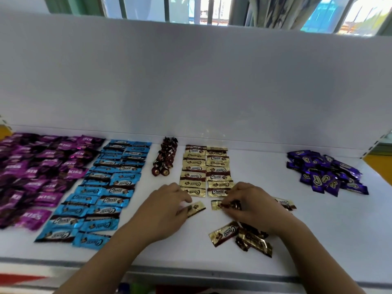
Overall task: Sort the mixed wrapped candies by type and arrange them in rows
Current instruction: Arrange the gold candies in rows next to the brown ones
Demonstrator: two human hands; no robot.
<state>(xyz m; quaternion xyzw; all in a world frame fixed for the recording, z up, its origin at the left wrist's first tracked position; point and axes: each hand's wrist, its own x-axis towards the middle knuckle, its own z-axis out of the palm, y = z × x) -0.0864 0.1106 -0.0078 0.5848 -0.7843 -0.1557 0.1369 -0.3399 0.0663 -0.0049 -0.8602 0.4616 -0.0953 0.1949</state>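
Your left hand [167, 205] keeps a curled grip, pinching one gold candy [195, 207] that lies on the surface [180, 255] just near of the gold rows [203, 170]. Your right hand [250, 202] has its grip closed on the end of a second gold candy [217, 205] beside it. Both pieces sit close under the nearest row, so a sliding knuckle could knock the laid wrappers crooked. The left piece lies tilted; set down like that, the column would drift. Your right wrist hangs over the loose gold pile [244, 236] and could drag pieces along.
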